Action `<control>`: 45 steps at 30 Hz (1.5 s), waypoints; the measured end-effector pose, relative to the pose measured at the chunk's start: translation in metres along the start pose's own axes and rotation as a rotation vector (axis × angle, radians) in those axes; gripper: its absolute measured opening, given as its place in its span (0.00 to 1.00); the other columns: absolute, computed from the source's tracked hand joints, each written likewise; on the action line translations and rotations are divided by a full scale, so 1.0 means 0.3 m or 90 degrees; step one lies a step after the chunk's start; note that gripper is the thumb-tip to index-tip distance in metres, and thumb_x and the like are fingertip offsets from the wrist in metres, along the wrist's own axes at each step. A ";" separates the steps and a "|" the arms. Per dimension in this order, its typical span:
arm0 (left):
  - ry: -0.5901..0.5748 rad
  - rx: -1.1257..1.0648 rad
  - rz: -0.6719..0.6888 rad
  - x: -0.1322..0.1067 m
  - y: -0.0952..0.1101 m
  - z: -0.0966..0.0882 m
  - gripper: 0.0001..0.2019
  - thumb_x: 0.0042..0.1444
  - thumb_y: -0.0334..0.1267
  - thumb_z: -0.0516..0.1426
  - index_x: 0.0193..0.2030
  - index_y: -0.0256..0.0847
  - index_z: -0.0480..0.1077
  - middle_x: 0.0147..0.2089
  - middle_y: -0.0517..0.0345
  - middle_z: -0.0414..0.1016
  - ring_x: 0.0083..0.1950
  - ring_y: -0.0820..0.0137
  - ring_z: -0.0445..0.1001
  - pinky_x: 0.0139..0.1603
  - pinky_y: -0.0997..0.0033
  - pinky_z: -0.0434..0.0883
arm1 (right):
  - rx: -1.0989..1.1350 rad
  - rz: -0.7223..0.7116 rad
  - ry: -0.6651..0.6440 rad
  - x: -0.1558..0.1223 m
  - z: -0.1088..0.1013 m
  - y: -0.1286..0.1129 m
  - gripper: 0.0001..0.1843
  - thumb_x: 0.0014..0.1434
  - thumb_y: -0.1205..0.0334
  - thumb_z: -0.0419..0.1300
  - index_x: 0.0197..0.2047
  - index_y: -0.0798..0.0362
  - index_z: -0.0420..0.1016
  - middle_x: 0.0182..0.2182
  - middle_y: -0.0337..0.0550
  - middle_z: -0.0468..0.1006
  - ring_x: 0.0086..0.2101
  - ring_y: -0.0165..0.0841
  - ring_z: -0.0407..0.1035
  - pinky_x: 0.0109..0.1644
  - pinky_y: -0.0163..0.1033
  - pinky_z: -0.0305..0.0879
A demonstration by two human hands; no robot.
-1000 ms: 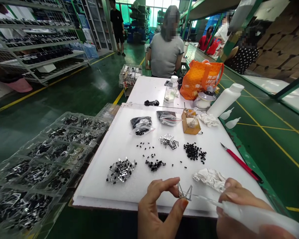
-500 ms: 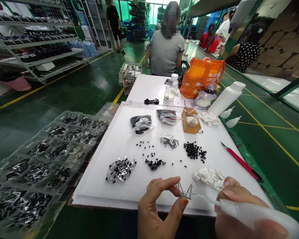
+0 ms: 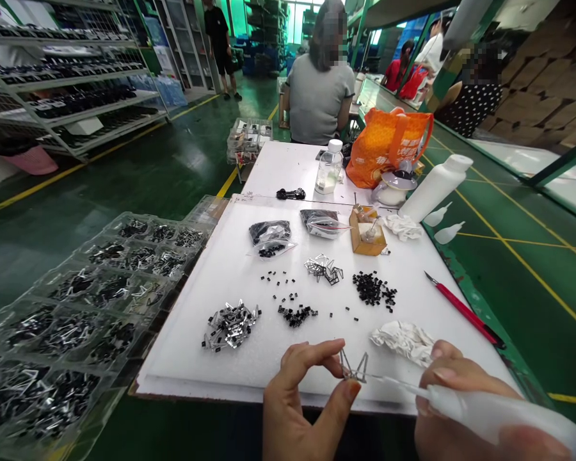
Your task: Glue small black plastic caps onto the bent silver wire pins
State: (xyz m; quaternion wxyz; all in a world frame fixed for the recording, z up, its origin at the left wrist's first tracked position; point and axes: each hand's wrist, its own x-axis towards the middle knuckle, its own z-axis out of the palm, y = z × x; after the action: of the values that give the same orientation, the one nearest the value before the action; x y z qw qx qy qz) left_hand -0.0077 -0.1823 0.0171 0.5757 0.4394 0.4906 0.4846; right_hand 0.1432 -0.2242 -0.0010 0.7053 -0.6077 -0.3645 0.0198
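Between thumb and index finger, my left hand (image 3: 307, 397) pinches a small bent metal bracket (image 3: 354, 368) over the table's near edge. My right hand (image 3: 461, 390) is wrapped round a white squeeze bottle (image 3: 502, 413) with a thin nozzle. The nozzle's fine tip points left and reaches the bracket; whether it touches, I cannot tell. Beyond the hands lie small black pieces (image 3: 373, 289), loose metal brackets (image 3: 323, 269), and a pile of brackets with black pieces on them (image 3: 231, 324). A crumpled white tissue (image 3: 403, 340) lies just beyond my right hand.
A red craft knife (image 3: 465, 310) lies at the right edge. Farther back are plastic bags of black parts (image 3: 271, 237), a small wooden box (image 3: 367, 235), a white bottle (image 3: 436, 189) and an orange bag (image 3: 388, 147). Compartment trays (image 3: 77, 320) stand left; a person (image 3: 320, 96) sits ahead.
My left hand and the bracket have shifted very slightly left in the picture, as the whole view has moved a little. Both hands keep their holds.
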 end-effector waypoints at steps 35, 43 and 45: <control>0.124 -0.053 -0.172 0.046 -0.033 -0.039 0.25 0.41 0.53 0.75 0.45 0.45 0.82 0.39 0.57 0.86 0.47 0.62 0.83 0.48 0.74 0.79 | -0.256 0.235 -0.047 0.135 -0.236 0.279 0.26 0.60 0.39 0.65 0.37 0.57 0.84 0.22 0.40 0.74 0.24 0.33 0.67 0.30 0.40 0.62; 0.171 -0.108 -0.192 0.045 -0.022 -0.040 0.26 0.36 0.52 0.77 0.43 0.46 0.84 0.36 0.61 0.81 0.40 0.65 0.86 0.42 0.79 0.80 | -0.023 0.065 0.113 0.116 -0.125 0.191 0.17 0.60 0.50 0.68 0.32 0.56 0.81 0.30 0.45 0.80 0.25 0.32 0.67 0.28 0.40 0.61; 0.176 -0.118 -0.203 0.041 -0.015 -0.031 0.26 0.35 0.53 0.77 0.42 0.46 0.85 0.35 0.61 0.80 0.39 0.64 0.86 0.42 0.78 0.81 | -0.010 0.008 0.131 0.112 -0.093 0.169 0.16 0.59 0.51 0.69 0.30 0.56 0.81 0.30 0.46 0.80 0.26 0.33 0.68 0.28 0.41 0.61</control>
State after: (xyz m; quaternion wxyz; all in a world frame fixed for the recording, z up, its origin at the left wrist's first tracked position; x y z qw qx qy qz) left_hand -0.0158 -0.1704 0.0097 0.6100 0.2308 0.5814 0.4864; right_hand 0.2037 -0.2186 -0.0287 0.7341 -0.6143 -0.2865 -0.0406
